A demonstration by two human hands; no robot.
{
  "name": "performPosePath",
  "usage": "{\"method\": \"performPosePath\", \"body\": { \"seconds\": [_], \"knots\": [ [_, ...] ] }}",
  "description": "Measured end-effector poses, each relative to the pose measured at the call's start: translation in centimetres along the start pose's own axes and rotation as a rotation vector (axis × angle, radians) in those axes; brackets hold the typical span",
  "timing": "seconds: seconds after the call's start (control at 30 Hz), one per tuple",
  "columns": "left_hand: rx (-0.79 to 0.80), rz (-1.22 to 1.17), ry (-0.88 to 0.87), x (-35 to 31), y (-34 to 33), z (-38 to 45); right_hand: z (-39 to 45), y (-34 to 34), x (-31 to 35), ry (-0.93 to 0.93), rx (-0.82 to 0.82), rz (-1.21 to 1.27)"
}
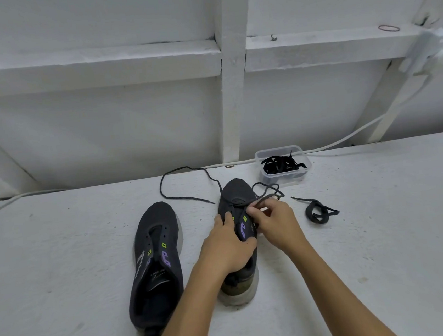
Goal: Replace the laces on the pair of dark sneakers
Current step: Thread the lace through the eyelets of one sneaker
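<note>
Two dark sneakers with purple and green marks stand on a white table. The left sneaker [155,259] has bare eyelets and no lace. My left hand [227,245] grips the right sneaker [235,196] over its tongue and left side. My right hand [272,222] pinches a dark lace [186,181] at the upper right eyelets; that lace runs through the front eyelets and loops away over the table behind the toe. A bundled black lace [317,209] lies to the right of my right hand.
A clear plastic tub [283,165] with several black laces stands behind the right sneaker by the wall. A white cable [348,136] runs along the table's back edge. A white framed wall rises behind the table.
</note>
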State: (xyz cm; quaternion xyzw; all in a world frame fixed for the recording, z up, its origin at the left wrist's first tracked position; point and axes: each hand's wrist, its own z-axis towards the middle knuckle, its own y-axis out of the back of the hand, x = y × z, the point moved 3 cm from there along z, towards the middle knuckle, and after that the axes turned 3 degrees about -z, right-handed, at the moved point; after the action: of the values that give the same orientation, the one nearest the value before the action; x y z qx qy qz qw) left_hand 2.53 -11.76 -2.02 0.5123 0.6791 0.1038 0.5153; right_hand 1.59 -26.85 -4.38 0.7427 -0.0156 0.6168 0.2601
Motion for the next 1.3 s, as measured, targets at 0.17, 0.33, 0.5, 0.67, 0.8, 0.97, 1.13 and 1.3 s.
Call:
{"method": "performPosePath", "body": {
  "seconds": [0.17, 0.33, 0.5, 0.67, 0.8, 0.97, 1.13, 1.3],
  "knots": [
    [-0.001, -0.003, 0.007, -0.2, 0.1, -0.1, 0.1, 0.3, 0.5, 0.034, -0.099, 0.040],
    [-0.026, -0.001, 0.009, -0.2, -0.2, -0.6, 0.0, 0.7, 0.0, -0.072, -0.008, -0.024],
    [0.021, -0.145, 0.030, 0.0, -0.1, -1.4, -1.3, 1.1, -0.5, -0.123, 0.078, -0.026],
    [-0.222, -0.031, -0.016, 0.8, 3.0, -0.9, -2.8, 0.5, 0.0, -0.149, 0.130, -0.041],
    [-0.415, -0.058, -0.034, 1.1, 4.3, 0.4, -3.3, 0.3, 0.2, -0.204, 0.059, 0.008],
    [-0.506, 0.002, -0.104, 1.1, 4.5, 1.8, -4.2, 0.2, 1.8, -0.116, 0.176, -0.163],
    [-0.457, 0.287, -0.227, 0.3, 4.5, 2.5, -4.9, -1.4, 3.1, -0.056, 0.200, -0.315],
    [-0.314, 0.334, -0.263, -0.1, 5.5, 3.3, -5.2, -2.1, 2.9, -0.048, 0.177, -0.356]
  ]
}}
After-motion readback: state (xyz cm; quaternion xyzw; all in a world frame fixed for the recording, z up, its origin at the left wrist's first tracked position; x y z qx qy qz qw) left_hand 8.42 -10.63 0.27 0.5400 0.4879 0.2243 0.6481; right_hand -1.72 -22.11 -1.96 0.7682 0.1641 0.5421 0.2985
